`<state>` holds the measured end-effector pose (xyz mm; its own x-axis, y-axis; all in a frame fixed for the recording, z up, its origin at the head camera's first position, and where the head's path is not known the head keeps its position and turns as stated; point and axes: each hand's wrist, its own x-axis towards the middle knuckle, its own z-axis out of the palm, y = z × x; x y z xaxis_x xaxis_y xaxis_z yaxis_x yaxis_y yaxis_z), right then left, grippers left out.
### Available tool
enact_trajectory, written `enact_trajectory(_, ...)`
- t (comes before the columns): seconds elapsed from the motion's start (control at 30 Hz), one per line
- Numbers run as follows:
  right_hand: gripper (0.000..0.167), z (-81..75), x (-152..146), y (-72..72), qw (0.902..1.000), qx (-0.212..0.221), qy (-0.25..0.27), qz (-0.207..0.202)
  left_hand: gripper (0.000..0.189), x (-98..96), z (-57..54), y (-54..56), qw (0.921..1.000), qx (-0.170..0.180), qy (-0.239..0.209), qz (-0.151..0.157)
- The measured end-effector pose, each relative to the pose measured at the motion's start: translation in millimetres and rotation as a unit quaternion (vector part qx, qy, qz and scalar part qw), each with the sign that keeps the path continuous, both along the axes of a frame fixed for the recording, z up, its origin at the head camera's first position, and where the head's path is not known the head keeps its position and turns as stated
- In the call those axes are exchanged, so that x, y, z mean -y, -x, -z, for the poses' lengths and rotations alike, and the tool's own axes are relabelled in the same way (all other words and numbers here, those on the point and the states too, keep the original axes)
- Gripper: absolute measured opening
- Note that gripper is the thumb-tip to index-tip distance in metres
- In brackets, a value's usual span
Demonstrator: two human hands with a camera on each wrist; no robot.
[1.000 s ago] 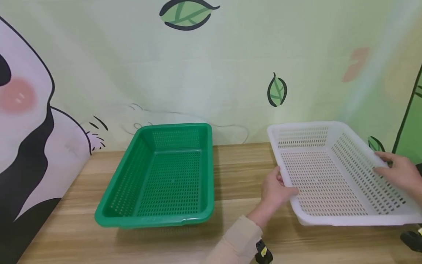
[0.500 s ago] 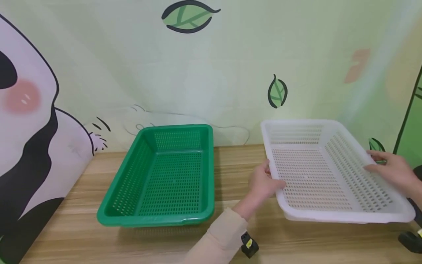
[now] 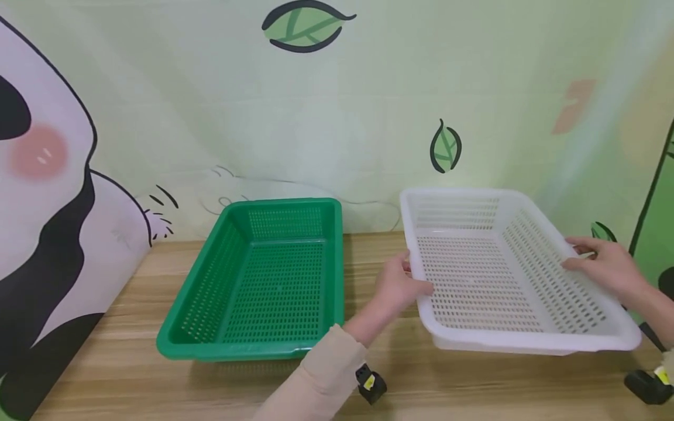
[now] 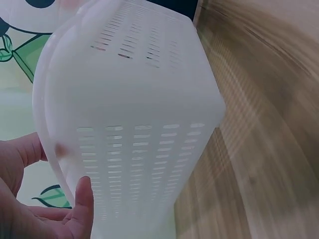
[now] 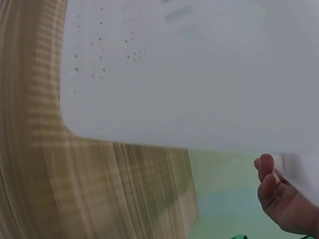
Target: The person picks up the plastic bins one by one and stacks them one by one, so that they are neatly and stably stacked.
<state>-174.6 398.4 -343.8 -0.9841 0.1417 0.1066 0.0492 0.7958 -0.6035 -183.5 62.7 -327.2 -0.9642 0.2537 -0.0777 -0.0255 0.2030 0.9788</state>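
A white perforated plastic basket is held by both hands on the right side of the head view. My left hand pinches its left rim, thumb inside and fingers outside. On the opposite rim my right hand grips with the thumb over the edge. In the left wrist view the left hand curls round the rim, and the basket's slotted wall shows. The right wrist view has the right hand's fingers curled under the rim. Left of it stands a green perforated basket that no hand touches.
Both baskets are over a wood-grain table. Behind it hangs a backdrop cloth printed with leaves and a panda. A black camera mount hangs beneath the left wrist, another black mount by the right.
Both hands have carried the white basket to the left, nearer the green one. Their grip on its rims looks the same. The green basket stays in place while the view shifts slightly.
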Motion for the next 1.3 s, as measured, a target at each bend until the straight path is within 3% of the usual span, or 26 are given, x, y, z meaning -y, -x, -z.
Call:
enact_trajectory(0.2, 0.057, -6.5, -1, -2.1, 0.9998, 0.001, -0.001, -0.018, 0.071, 0.8, -1.9, 1.4, 0.9994, 0.008, -0.024, 0.023)
enact_trajectory(0.5, 0.055, -16.8, 22, 0.6, 0.9995, -0.013, 0.011, -0.028, 0.065, 26.5, -32.7, 8.3, 0.9989, -0.027, 0.018, 0.035)
enact_trajectory(0.83, 0.060, -33.4, 48, 4.4, 0.9975, 0.007, 0.058, -0.040, 0.073, 61.1, -47.7, 12.7, 0.9977, -0.029, 0.051, 0.033)
enact_trajectory(1.0, 0.061, -39.0, 62, 5.6, 0.9973, 0.005, 0.055, -0.048, 0.072, 76.9, -56.5, 14.4, 0.9957, -0.038, 0.076, 0.037)
enact_trajectory(1.3, 0.066, -52.7, 87, 5.1, 0.9947, 0.022, 0.086, -0.051, 0.070, 105.8, -64.1, 11.4, 0.9906, -0.019, 0.133, 0.026)
